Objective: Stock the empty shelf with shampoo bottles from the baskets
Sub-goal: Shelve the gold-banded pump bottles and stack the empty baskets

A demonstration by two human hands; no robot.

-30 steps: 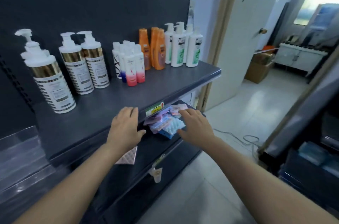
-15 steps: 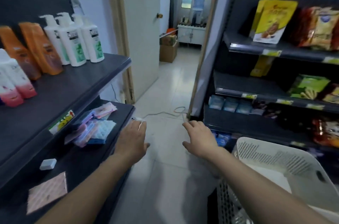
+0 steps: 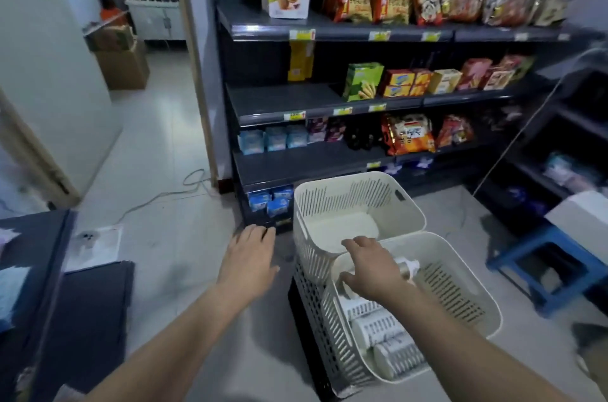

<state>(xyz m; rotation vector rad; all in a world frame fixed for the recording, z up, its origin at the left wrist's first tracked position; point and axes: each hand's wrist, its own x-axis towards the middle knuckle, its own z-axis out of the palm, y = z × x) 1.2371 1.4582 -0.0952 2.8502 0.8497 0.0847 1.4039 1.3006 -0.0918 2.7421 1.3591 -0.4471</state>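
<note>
Two cream slotted baskets stand on the floor in the head view. The near basket holds white shampoo bottles with striped labels, lying on their sides. The far basket behind it shows only its pale floor. My right hand reaches into the near basket, fingers spread over a bottle with a gold collar; whether it touches is unclear. My left hand hovers open over the floor, left of the baskets, holding nothing.
A dark snack shelf with bags and boxes fills the wall behind the baskets. A blue stool stands to the right. The corner of the dark toiletries shelf is at left. A cable trails on the tiled floor near the doorway.
The view swung right from the shampoo shelf to the baskets on the floor. Both hands left the shelf edge; my right hand has reached into the near basket.
</note>
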